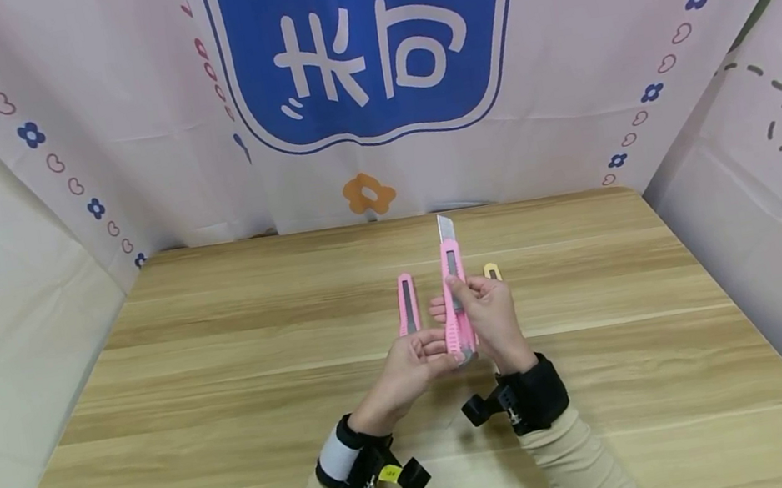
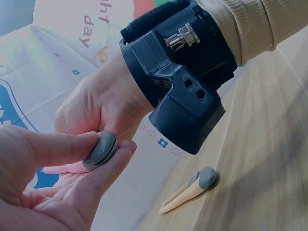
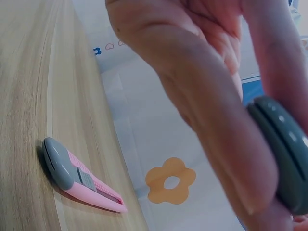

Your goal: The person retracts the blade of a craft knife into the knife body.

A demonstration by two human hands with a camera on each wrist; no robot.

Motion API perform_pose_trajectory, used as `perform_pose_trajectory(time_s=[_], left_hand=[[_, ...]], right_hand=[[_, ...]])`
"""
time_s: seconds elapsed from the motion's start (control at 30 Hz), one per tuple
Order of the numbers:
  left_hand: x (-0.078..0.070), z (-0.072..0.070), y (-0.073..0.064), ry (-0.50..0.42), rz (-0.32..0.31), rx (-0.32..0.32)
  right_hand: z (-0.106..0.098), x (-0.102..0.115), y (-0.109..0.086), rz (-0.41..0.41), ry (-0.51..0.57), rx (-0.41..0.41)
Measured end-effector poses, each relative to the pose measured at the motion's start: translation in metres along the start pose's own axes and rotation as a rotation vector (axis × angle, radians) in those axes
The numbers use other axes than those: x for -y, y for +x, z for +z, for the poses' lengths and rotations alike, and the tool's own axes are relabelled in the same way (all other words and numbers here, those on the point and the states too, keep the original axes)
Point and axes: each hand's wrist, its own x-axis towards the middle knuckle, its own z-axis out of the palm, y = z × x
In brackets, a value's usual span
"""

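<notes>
Both hands hold a pink utility knife (image 1: 449, 249) upright above the table, its metal blade (image 1: 445, 227) extended at the top. My left hand (image 1: 409, 366) pinches the knife's grey end cap (image 2: 101, 150) between thumb and fingers. Around the body, my right hand (image 1: 496, 317) grips from the right, with its thumb on the front near the slider. A second pink utility knife (image 3: 91, 195) lies on the table left of the held one, blade not showing. Right of it lies a yellow utility knife (image 2: 190, 190), mostly hidden by the right hand in the head view.
The wood-grain table (image 1: 193, 392) extends to both sides of the hands. A printed white cloth (image 1: 186, 190) hangs along its far edge, with more cloth at left and right. Wrist-worn cameras (image 1: 414, 477) stick out beneath both hands.
</notes>
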Motion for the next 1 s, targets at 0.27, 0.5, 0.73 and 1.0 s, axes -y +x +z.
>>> perform_pose_trajectory(time_s=[0.27, 0.5, 0.73, 1.0], left_hand=[[0.0009, -0.0017, 0.0006, 0.002, -0.016, -0.011], [-0.0022, 0.0002, 0.0008, -0.004, -0.025, -0.020], [-0.0032, -0.0003, 0.0003, -0.012, -0.021, -0.035], [-0.0013, -0.0026, 0.0017, -0.023, -0.036, -0.067]], right_hand=[[-0.0003, 0.0002, 0.0010, 0.011, -0.012, 0.010], [-0.0009, 0.0007, 0.0009, 0.011, -0.010, 0.014], [-0.0015, 0.0012, 0.0015, 0.047, -0.019, 0.015], [0.0009, 0.0034, 0.0026, 0.140, -0.023, 0.011]])
